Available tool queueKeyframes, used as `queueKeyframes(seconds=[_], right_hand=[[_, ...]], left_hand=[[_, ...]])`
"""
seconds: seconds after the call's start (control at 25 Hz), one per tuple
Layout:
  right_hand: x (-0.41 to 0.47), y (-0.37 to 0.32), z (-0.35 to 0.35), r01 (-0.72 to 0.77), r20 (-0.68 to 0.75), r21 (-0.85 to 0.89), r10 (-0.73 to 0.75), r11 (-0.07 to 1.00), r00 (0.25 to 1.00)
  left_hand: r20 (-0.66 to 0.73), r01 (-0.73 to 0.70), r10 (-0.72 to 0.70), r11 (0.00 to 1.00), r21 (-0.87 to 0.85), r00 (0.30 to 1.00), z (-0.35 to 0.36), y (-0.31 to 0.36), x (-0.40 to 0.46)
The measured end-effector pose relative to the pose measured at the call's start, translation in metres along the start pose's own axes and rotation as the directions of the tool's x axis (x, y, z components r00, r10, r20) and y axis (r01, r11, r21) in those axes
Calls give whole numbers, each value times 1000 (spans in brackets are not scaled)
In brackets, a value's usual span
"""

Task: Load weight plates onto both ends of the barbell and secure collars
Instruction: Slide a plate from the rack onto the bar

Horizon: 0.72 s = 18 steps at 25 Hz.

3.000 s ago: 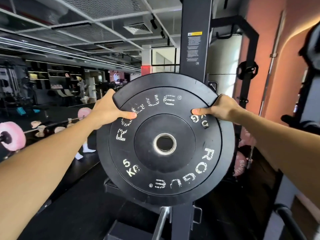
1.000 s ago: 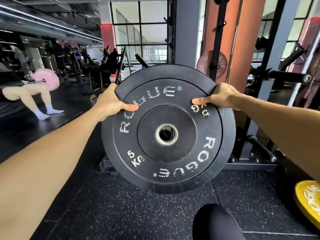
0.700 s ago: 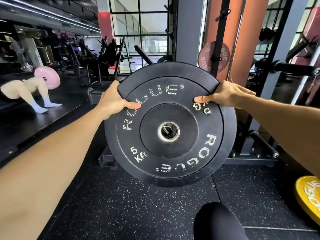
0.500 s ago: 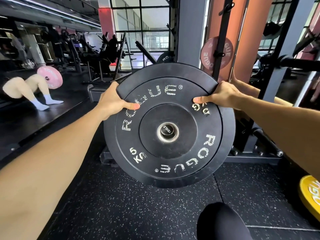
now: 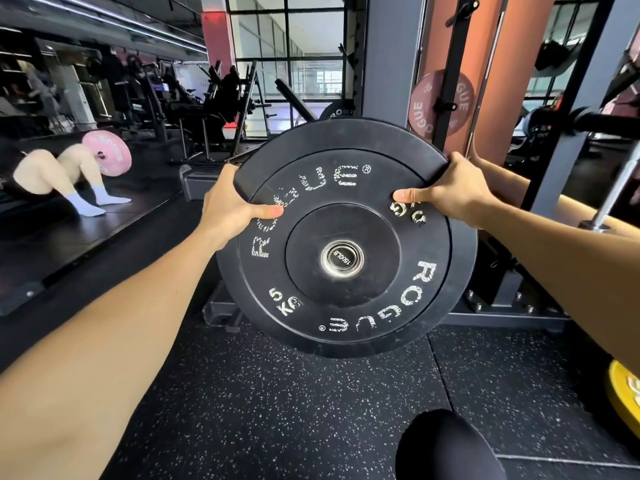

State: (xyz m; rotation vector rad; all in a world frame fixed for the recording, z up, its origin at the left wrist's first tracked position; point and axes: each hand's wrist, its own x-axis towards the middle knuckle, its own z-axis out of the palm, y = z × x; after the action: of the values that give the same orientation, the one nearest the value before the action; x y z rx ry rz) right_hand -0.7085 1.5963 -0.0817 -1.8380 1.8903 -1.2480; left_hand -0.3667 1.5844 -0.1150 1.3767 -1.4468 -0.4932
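Black plate [image 5: 346, 299] in both hands' grip, barbell end [image 5: 342, 259] at its hole.

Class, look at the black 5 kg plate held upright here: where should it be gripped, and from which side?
Grip the black plate at its upper rim from both sides, as the left hand and right hand do: thumbs on the face, fingers wrapped behind. The flat disc offers no handles.

floor: black speckled rubber flooring [image 5: 277, 410] lying underfoot | windows: daylight coming through gridded windows [image 5: 287, 57] | walls: orange pillar [image 5: 498, 81] standing right | ceiling: light strips [image 5: 104, 15] glowing left
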Motion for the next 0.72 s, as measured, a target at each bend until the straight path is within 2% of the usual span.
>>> queueKeyframes(seconds=[0.28, 0.72], right_hand=[[-10, 3, 5, 49, -68, 22, -48, 999, 997], [85, 31, 38, -30, -27, 75, 32, 997, 999]], left_hand=[[-31, -54, 55, 998, 23, 998, 7, -10, 7], [-4, -79, 79, 992, 98, 997, 50, -20, 101]])
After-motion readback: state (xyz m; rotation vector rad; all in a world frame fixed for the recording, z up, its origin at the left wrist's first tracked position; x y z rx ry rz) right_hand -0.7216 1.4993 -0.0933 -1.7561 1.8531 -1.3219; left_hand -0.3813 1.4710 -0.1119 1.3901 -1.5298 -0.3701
